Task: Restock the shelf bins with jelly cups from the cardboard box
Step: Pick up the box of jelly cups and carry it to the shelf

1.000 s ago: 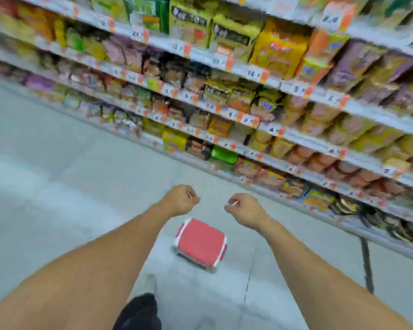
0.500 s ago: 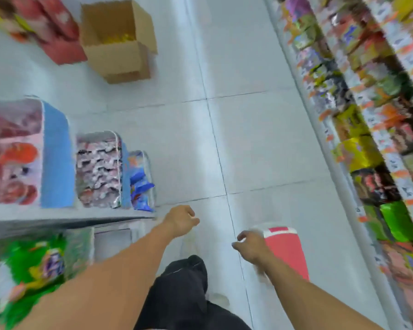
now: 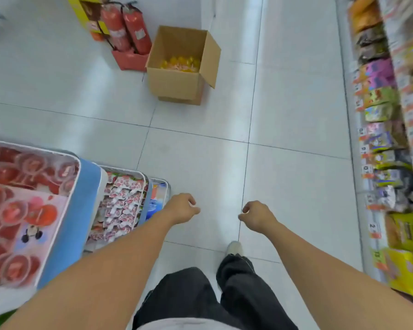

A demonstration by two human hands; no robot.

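Note:
An open cardboard box [image 3: 177, 84] stands on the floor ahead, with yellow jelly cups [image 3: 180, 63] in its bottom. At the left are shelf bins: a large bin [image 3: 65, 234] with red jelly cups and a smaller bin [image 3: 123, 201] with small white-and-red packets. My left hand [image 3: 183, 208] and my right hand [image 3: 256, 215] hang in front of me over the floor tiles. Both have the fingers curled in with nothing visible in them. The box lies well beyond both hands.
Two red fire extinguishers [image 3: 126, 27] in a red stand sit just left of the box. A long shelf of snack bags [image 3: 389, 148] runs along the right side. White tiled floor [image 3: 296, 103] lies between. My dark trousers and a shoe [image 3: 234, 248] show below.
The view has swung from the snack shelf round to the aisle floor. The box has come nearer and more central. The red stool has left the view. Both hands stay curled.

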